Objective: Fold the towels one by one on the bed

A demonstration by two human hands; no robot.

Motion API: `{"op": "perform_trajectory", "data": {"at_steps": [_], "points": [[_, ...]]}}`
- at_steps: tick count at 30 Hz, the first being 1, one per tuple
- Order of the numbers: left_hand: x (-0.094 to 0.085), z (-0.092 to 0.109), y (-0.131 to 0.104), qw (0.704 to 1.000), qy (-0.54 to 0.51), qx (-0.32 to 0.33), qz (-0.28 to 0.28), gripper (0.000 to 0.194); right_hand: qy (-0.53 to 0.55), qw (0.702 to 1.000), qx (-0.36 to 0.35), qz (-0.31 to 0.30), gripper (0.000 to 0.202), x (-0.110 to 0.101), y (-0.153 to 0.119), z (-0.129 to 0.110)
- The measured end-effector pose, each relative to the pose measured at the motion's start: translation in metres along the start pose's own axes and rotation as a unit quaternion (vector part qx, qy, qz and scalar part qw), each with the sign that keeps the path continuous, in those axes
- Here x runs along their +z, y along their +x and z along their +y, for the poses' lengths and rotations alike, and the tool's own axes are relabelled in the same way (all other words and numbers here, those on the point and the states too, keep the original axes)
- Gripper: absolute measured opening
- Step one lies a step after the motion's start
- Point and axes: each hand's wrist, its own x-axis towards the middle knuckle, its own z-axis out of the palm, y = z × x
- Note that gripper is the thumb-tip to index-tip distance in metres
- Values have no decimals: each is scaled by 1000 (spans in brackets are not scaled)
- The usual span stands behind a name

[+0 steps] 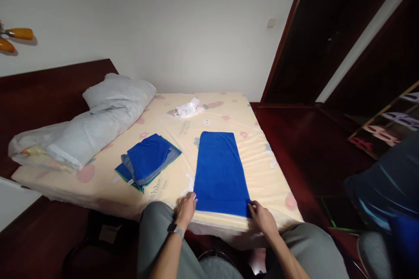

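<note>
Pinched at side edges between fingers of left hand (186, 209) and right hand (263, 218): blue cloth (220, 170), flat on bed (273, 189), beside bed's near edge; plain, smooth, oblong (faint line crosses near end).

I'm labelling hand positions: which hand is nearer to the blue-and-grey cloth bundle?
Left. The left hand is at the near left corner of the flat blue cloth, right of the bundle; the right hand is at that cloth's near right corner, farther away.
</note>
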Motion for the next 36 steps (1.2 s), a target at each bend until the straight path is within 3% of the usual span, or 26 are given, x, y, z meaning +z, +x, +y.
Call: {"op": "perform_trajectory", "data": {"at_steps": [7,12,16,20,22,24,27,29,32,36], "points": [[-1,3,-3,997,35,25,64,37,33,999,31,3,20,0,2,12],[2,0,-3,999,35,18,28,37,72,997,26,-12,10,4,6,23],[3,-2,-5,998,45,18,36,40,96,995,15,-16,12,8,5,30],[-1,3,-12,990,73,12,124,42,82,996,-8,25,35,4,-3,28],[-1,7,-18,979,78,26,187,39,63,993,-62,82,43,-4,-9,23],[1,11,-25,972,71,94,205,37,43,982,-142,114,40,-12,-15,17],[7,15,-32,953,59,255,154,43,9,972,-228,61,32,-18,-22,9],[12,14,-32,940,62,318,105,53,-21,971,-238,12,38,-16,-24,8],[16,8,-26,948,67,311,29,61,-56,975,-213,-20,52,-10,-22,9],[15,-1,-20,964,59,255,-33,72,-74,977,-198,-14,49,-6,-17,11]]}}
